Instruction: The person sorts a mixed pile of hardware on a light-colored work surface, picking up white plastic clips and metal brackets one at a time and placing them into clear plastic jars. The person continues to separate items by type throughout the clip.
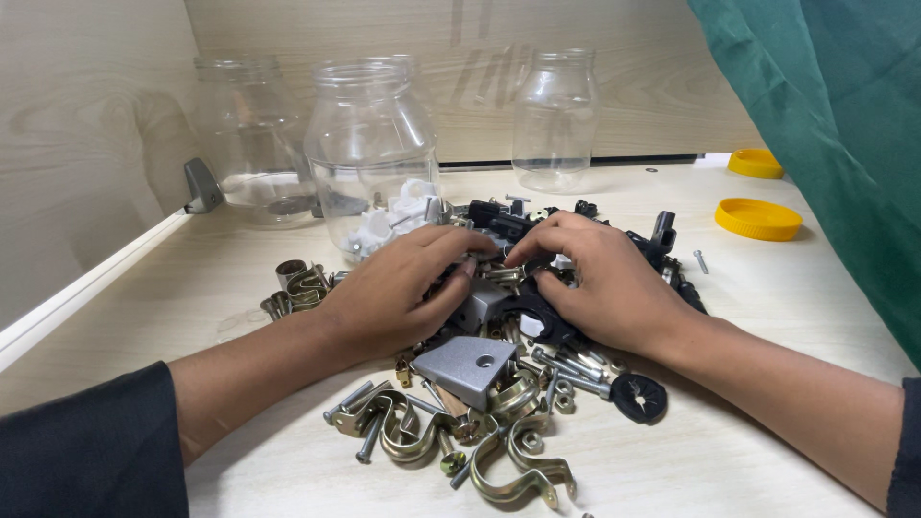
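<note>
- Hardware pile (480, 384) sits mid-bench, a heap of brass-coloured pipe clamps, bolts, grey angle brackets and black plastic parts, and both hands are down in the top of it.
- I've got the left hand (398, 293) lying palm-down on the left side of the heap, fingers curled in toward the centre; its grip looks closed around small parts, but I cannot tell exactly which piece is pinched.
- Right hand (604, 283) comes in from the other side, fingertips meeting the left's just above the middle of the pile; its grip is bent over dark parts, and whether it truly clamps one I cannot tell.
- Just below the two hands, a grey angle bracket (465, 369) with a round hole lies on the heap, free of both grips.
- Nearer me, the pipe clamps (518, 470) spill out over the bench (767, 317), well clear of the fingers.
- A black slotted disc (638, 396) rests just beside the right wrist.
- Behind the left hand stands a clear glass jar (374, 144) holding white plastic clips at its bottom.
- Two more clear jars stand further back, one left (251, 134), one right (554, 120).
- Two yellow lids (758, 219) lie off to the right, well apart from the pile, by a green cloth (835, 125).
</note>
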